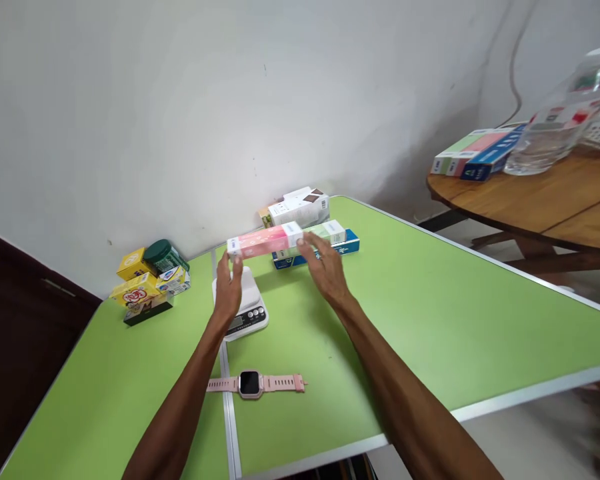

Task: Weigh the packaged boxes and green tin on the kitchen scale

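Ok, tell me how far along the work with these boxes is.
Looks done: the pale green box appears stacked on the blue box. In hand: the pink-and-white box, raised between the left hand and right hand, near the kitchen scale. Left: that box has yet to be set down; whether more follow, I cannot tell.

White wall backs green table — wooden table stands nearby.

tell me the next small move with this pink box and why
I'd probably ease the pink-and-white box left and down onto the digital scale: the left hand and right hand hold it raised by its ends, near the scale, whose visible plate bears nothing.
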`<state>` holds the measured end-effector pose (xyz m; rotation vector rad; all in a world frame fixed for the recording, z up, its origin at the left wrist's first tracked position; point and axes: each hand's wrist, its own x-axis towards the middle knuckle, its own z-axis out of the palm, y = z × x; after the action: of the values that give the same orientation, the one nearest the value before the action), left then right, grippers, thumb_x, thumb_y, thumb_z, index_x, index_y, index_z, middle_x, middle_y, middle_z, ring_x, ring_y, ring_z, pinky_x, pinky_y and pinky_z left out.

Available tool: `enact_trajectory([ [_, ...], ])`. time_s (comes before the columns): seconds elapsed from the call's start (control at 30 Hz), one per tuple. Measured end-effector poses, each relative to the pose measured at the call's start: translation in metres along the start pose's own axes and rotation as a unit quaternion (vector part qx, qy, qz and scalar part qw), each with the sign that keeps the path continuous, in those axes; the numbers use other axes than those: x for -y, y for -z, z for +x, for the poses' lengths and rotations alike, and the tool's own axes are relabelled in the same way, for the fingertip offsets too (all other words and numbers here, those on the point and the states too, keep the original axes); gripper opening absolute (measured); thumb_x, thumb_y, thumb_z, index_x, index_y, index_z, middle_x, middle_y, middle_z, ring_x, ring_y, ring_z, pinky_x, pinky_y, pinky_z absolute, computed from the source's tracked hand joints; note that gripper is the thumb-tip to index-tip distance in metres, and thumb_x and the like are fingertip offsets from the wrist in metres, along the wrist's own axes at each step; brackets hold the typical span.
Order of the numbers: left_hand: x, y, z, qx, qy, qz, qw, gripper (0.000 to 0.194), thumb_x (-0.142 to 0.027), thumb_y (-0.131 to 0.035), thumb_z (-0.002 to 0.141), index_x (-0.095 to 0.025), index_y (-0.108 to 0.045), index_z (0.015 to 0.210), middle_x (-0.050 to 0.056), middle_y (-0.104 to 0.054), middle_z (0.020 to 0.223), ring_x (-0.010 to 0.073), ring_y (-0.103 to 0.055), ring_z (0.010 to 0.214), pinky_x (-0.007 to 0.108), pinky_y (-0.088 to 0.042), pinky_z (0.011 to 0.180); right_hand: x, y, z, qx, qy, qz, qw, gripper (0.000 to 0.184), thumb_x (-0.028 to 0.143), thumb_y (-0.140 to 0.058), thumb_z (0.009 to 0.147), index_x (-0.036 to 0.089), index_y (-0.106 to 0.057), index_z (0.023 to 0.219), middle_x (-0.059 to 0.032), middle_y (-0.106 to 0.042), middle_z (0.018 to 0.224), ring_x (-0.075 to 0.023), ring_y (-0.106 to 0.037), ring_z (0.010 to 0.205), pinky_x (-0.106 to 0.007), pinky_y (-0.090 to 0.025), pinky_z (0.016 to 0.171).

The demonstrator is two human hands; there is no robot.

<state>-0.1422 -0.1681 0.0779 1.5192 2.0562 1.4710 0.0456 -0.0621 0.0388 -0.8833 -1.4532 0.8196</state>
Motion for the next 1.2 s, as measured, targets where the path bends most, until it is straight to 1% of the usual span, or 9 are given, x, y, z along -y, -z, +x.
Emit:
enact_trajectory([
  [0.1, 0.029, 0.041, -0.022, -0.044, 0.031, 0.031, 0.998, 0.067, -0.068, -0.036, 0.103, -0.021, -0.053, 0.148, 0.014, -0.05, 0.16, 0.029, -0.041, 0.153, 0.047, -0.027, 0.129, 0.008, -0.028, -0.022, 0.091, 0.001, 0.036, 0.995, 0.066, 0.074, -0.049, 0.093, 0.019, -0.076, 0.121, -0.0144, -0.073, 0.133, -0.0344, -0.062, 0.131, -0.054, -0.041, 0.117],
  [0.2, 0.063, 0.068, -0.045, -0.071, 0.08, 0.043, 0.993, 0.066, -0.067, -0.037, 0.102, -0.02, -0.057, 0.143, 0.015, -0.052, 0.158, 0.0301, -0.042, 0.153, 0.048, -0.028, 0.129, 0.007, -0.053, -0.044, 0.16, -0.015, 0.049, 0.986, 0.062, 0.073, -0.054, 0.091, 0.022, -0.077, 0.119, -0.013, -0.074, 0.132, -0.0356, -0.061, 0.132, -0.056, -0.041, 0.117],
  [0.33, 0.098, 0.077, -0.067, -0.078, 0.105, 0.02, 0.991, 0.069, -0.072, -0.038, 0.1, -0.02, -0.059, 0.141, 0.015, -0.054, 0.157, 0.0293, -0.044, 0.152, 0.047, -0.028, 0.129, -0.003, -0.067, -0.062, 0.197, -0.039, 0.036, 0.979, 0.056, 0.069, -0.056, 0.091, 0.022, -0.076, 0.116, -0.0142, -0.074, 0.131, -0.0338, -0.064, 0.127, -0.052, -0.045, 0.112],
  [0.47, 0.115, 0.074, -0.078, -0.063, 0.102, -0.007, 0.993, 0.075, -0.074, -0.04, 0.097, -0.021, -0.052, 0.149, 0.015, -0.047, 0.163, 0.0295, -0.039, 0.155, 0.048, -0.024, 0.131, -0.016, -0.066, -0.064, 0.187, -0.041, -0.003, 0.981, 0.05, 0.066, -0.048, 0.095, 0.023, -0.072, 0.102, -0.0112, -0.078, 0.112, -0.0301, -0.07, 0.108, -0.046, -0.052, 0.098],
  [0.57, 0.123, 0.074, -0.082, -0.096, 0.124, -0.026, 0.987, 0.085, -0.075, -0.038, 0.097, -0.018, -0.036, 0.16, 0.018, -0.038, 0.168, 0.0288, -0.036, 0.157, 0.045, -0.025, 0.131, -0.026, -0.061, -0.059, 0.161, -0.058, -0.039, 0.984, 0.05, 0.064, -0.042, 0.096, 0.022, -0.069, 0.096, -0.012, -0.077, 0.1, -0.0291, -0.07, 0.094, -0.044, -0.053, 0.089],
  [0.7, 0.128, 0.08, -0.085, -0.137, 0.142, -0.03, 0.98, 0.091, -0.076, -0.037, 0.098, -0.017, -0.019, 0.165, 0.022, -0.036, 0.168, 0.0284, -0.038, 0.156, 0.045, -0.03, 0.129, -0.034, -0.054, -0.053, 0.16, -0.066, -0.064, 0.983, 0.05, 0.063, -0.04, 0.096, 0.022, -0.07, 0.094, -0.0119, -0.077, 0.095, -0.0294, -0.069, 0.089, -0.045, -0.051, 0.088],
  [0.83, 0.124, 0.082, -0.091, -0.121, 0.131, -0.018, 0.984, 0.093, -0.077, -0.039, 0.096, -0.019, -0.021, 0.166, 0.021, -0.037, 0.168, 0.0283, -0.037, 0.157, 0.045, -0.029, 0.129, -0.03, -0.055, -0.057, 0.149, -0.067, -0.052, 0.985, 0.057, 0.064, -0.042, 0.097, 0.02, -0.075, 0.111, -0.0145, -0.078, 0.114, -0.0319, -0.069, 0.107, -0.048, -0.051, 0.098],
  [0.97, 0.112, 0.072, -0.097, -0.084, 0.103, -0.007, 0.991, 0.089, -0.075, -0.042, 0.097, -0.02, -0.028, 0.165, 0.017, -0.032, 0.171, 0.0277, -0.029, 0.16, 0.045, -0.02, 0.132, -0.021, -0.064, -0.069, 0.157, -0.023, -0.025, 0.987, 0.062, 0.066, -0.045, 0.097, 0.02, -0.075, 0.126, -0.0146, -0.072, 0.134, -0.0331, -0.06, 0.131, -0.053, -0.043, 0.115],
  [1.2, 0.107, 0.074, -0.093, -0.054, 0.119, -0.038, 0.991, 0.082, -0.071, -0.04, 0.099, -0.016, -0.04, 0.16, 0.017, -0.038, 0.168, 0.0299, -0.033, 0.158, 0.048, -0.022, 0.132, -0.003, -0.074, -0.078, 0.17, -0.002, -0.03, 0.985, 0.065, 0.07, -0.049, 0.097, 0.02, -0.073, 0.131, -0.0147, -0.071, 0.136, -0.0344, -0.058, 0.136, -0.057, -0.041, 0.117],
])
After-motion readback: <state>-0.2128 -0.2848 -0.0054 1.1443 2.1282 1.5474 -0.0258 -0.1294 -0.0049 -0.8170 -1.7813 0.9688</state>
